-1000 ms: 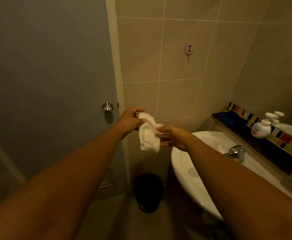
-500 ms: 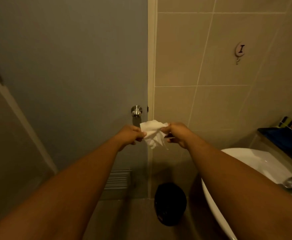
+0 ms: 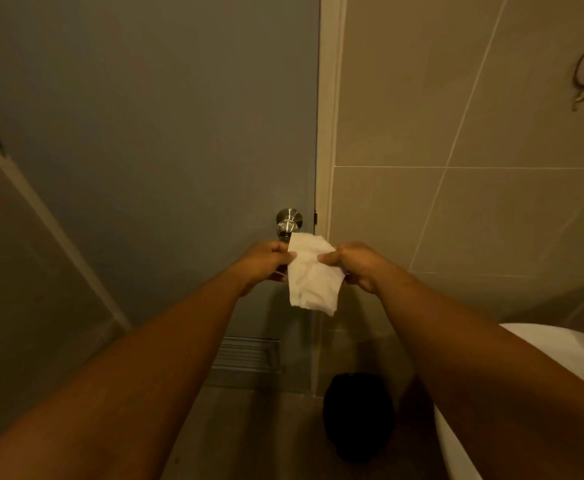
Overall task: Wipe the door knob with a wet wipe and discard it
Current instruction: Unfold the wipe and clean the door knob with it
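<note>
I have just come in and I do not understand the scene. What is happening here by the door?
A person stands at a closed door in a bathroom, holding a white wipe spread between both hands. The left hand pinches its left edge, the right hand its right edge. The wipe hangs just below the metal knob; whether it touches the knob cannot be told. A dark bin stands on the floor below, beside the sink.

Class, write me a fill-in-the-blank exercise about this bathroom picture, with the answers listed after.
1. Both hands hold a white ____.
2. The left hand and right hand hold it just below the metal door ____.
3. The dark bin stands on the ____.
4. The door is ____.

Answers: wipe; knob; floor; closed
</note>
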The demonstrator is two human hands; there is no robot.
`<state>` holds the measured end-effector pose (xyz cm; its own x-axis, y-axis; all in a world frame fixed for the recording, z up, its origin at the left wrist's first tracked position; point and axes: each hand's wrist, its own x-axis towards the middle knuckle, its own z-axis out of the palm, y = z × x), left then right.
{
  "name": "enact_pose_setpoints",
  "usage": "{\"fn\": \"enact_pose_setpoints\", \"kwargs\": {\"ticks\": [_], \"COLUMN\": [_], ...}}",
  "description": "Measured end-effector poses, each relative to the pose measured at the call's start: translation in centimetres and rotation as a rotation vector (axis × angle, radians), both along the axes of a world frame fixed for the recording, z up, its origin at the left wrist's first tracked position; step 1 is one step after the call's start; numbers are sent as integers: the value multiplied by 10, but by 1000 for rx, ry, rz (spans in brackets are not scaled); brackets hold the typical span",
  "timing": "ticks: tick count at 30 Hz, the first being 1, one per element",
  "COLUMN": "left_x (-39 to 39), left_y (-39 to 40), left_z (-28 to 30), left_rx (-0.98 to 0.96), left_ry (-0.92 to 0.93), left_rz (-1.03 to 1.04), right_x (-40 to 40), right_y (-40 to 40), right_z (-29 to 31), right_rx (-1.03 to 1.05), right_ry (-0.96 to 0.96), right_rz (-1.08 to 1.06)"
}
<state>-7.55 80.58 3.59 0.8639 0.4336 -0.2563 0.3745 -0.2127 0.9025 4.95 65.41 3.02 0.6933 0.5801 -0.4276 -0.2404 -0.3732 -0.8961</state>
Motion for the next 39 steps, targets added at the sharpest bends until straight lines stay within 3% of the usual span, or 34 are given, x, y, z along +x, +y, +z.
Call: {"fn": "enact_pose_setpoints", "kwargs": {"ticks": [5,12,17,23,32,39], "left_x": [0,11,18,21,58,84], "left_y": [1,18,33,73,116,117], "left_z": [-21,-29,-20,-3,13,-8], "left_rx": [4,-79,24,14,10,201], "left_ry": [62,42,8,-5,-110,-161], "left_rz": [-30,76,64,29,254,326], "right_x": [11,19,16,20,28,34], "right_y": [15,15,24,51,90,116], "right_z": [-10,-9,-9,-5,3,-21], "right_rx": [37,-12,-4,-7,91,85], "right_ry": [135,154,145,-4,-55,-66], "right_rz": [-42,-11,6,-146,-388,-587]}}
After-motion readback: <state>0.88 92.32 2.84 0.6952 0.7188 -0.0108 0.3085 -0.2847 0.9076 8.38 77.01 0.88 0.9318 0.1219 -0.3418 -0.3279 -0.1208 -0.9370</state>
